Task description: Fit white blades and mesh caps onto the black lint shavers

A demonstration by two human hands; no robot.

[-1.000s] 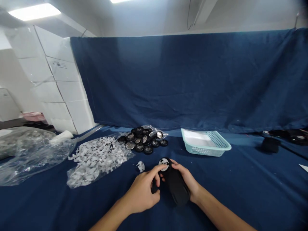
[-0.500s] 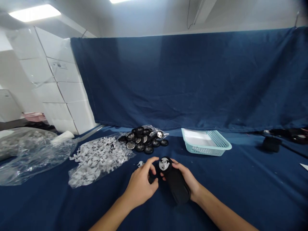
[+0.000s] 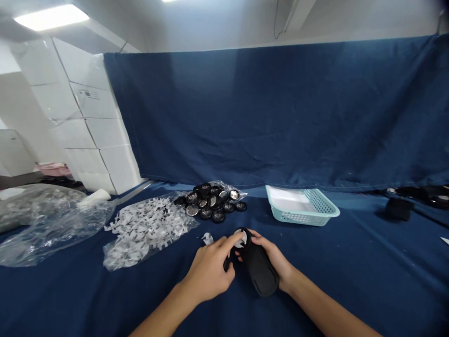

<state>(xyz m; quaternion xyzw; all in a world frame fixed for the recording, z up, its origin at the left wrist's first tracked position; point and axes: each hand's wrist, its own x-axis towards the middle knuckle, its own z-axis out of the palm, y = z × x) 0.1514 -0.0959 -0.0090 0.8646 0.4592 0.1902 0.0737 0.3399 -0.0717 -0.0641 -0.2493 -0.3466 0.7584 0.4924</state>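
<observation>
My right hand (image 3: 275,262) is wrapped round a black elongated device (image 3: 261,271), tilted with its round end up and away. A white finned piece (image 3: 241,239) sits in that round end. The index finger of my left hand (image 3: 212,269) rests on the white piece, while its other fingers and thumb hold a small black part (image 3: 227,263), mostly hidden. Just beyond my left hand, a loose white piece (image 3: 207,238) lies on the blue cloth.
White pieces (image 3: 147,229) are heaped on clear plastic at the left. Black round caps (image 3: 212,201) with silvery insides are piled at the centre back. A light teal basket (image 3: 305,218) stands right of them. Plastic bags (image 3: 66,229) lie far left, before stacked white boxes (image 3: 112,135).
My left hand has moved right and its index finger has come down onto the white piece in the device. The loose white piece behind that hand shows more fully.
</observation>
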